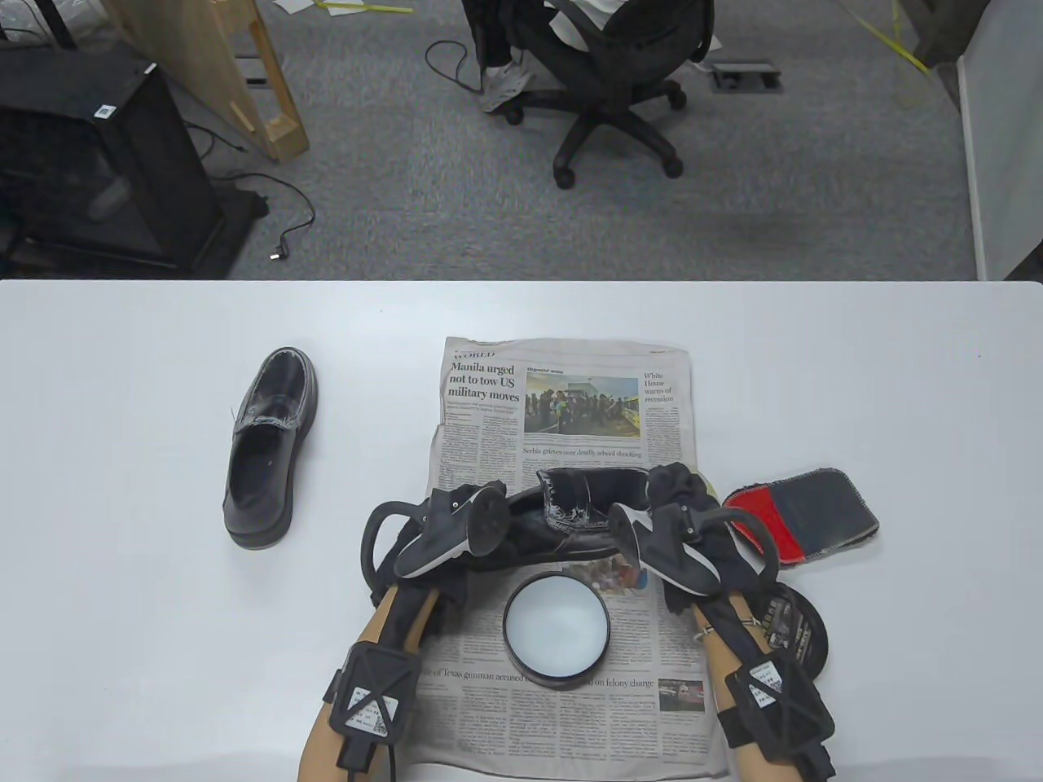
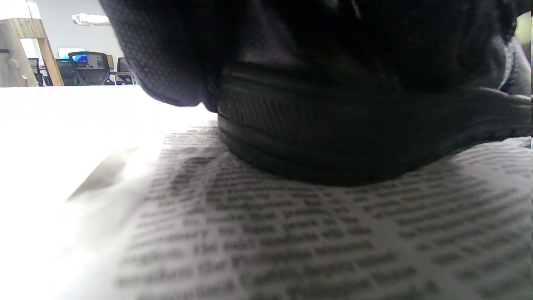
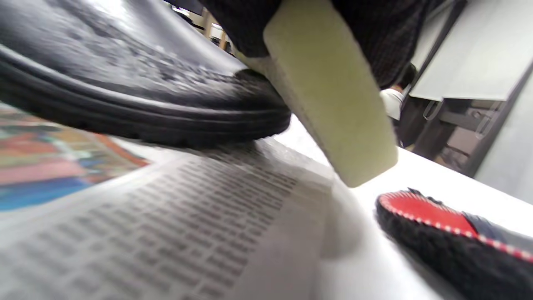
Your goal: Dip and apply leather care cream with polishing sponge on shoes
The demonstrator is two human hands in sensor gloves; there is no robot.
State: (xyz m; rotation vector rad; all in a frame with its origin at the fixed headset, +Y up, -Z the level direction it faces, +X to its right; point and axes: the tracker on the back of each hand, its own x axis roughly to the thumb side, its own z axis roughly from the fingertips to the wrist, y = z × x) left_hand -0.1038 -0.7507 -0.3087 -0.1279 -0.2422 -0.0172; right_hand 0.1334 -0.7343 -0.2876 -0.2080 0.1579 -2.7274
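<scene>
- Table view: a black shoe (image 1: 570,517) is seen lying crosswise on the newspaper (image 1: 562,407), flanked by both hands. The left hand (image 1: 444,529) is set at one end of it, apparently steadying it, though the fingers are hidden by the tracker, so the grip cannot be told here. The right hand (image 1: 676,521) is placed at the other end. An open cream tin (image 1: 556,629) is found just in front of the shoe, its lid (image 1: 794,631) partly covered by the right forearm. A second shoe (image 1: 270,448) is left well apart on the table (image 1: 122,489), and a cloth (image 1: 803,513) lies beside the right hand.
- Left wrist view: the sole edge of the shoe (image 2: 333,137) is shown resting on the newspaper (image 2: 291,241); dark glove fabric fills the top, and whether the fingers curl round the shoe cannot be told.
- Right wrist view: a pale polishing sponge (image 3: 333,96) is held by the gloved fingers (image 3: 387,33), its upper edge close to the shoe (image 3: 137,96); contact cannot be confirmed.
- For a good result, the shoe should be kept pinned and the cream worked in thin, even strokes; the sponge should be reloaded sparingly.
</scene>
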